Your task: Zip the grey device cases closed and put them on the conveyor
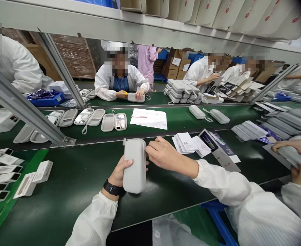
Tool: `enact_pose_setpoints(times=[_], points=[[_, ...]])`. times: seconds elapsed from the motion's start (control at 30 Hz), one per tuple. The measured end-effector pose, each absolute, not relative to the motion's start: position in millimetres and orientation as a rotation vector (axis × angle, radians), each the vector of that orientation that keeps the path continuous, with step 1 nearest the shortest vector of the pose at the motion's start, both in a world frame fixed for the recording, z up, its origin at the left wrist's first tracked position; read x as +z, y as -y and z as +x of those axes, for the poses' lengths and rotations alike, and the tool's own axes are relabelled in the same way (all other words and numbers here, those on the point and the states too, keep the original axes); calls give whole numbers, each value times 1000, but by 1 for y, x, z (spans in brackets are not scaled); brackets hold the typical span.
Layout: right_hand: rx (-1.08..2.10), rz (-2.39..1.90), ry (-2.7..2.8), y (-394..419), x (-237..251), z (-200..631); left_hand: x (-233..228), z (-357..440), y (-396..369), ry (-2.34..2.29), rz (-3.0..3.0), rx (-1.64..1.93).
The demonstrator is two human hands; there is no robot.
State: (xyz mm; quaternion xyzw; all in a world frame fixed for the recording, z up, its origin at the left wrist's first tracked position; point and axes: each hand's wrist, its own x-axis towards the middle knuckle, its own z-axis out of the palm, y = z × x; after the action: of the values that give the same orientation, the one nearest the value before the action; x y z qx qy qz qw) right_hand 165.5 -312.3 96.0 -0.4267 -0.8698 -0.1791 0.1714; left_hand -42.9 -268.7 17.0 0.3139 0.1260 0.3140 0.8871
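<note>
Light grey zip case (134,166) held above the green desk (84,191), left hand (118,173) with its grip around the case, right hand (163,153) curled at its upper right edge, that grip's hold hidden, leaflets (185,142) beyond the right wrist, open cases (108,123) farther back.

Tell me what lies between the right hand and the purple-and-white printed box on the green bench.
In the head view, two neighbouring piles of white printed leaflets lie between the right hand and the purple-and-white printed box.
</note>
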Motion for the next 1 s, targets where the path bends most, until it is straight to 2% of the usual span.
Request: enact_pose_setpoints(times=[0.37, 0.5, 0.67, 0.83, 1.0], points=[[-537, -1162, 2483, 297, 94, 181, 17, -46, 261, -292, 844, 551], [-498, -1049, 2497, 311, 92, 172, 14, -52, 256, -143, 859, 537], [-657, -931, 2419, 328, 84, 166, 11, -49, 266, -134, 825, 596], [-707, -1012, 2389, 322, 79, 171, 11, -41, 274, -190, 795, 583], [-595, -1086, 2409, 316, 83, 169, 11, -37, 275, -282, 712, 582]])
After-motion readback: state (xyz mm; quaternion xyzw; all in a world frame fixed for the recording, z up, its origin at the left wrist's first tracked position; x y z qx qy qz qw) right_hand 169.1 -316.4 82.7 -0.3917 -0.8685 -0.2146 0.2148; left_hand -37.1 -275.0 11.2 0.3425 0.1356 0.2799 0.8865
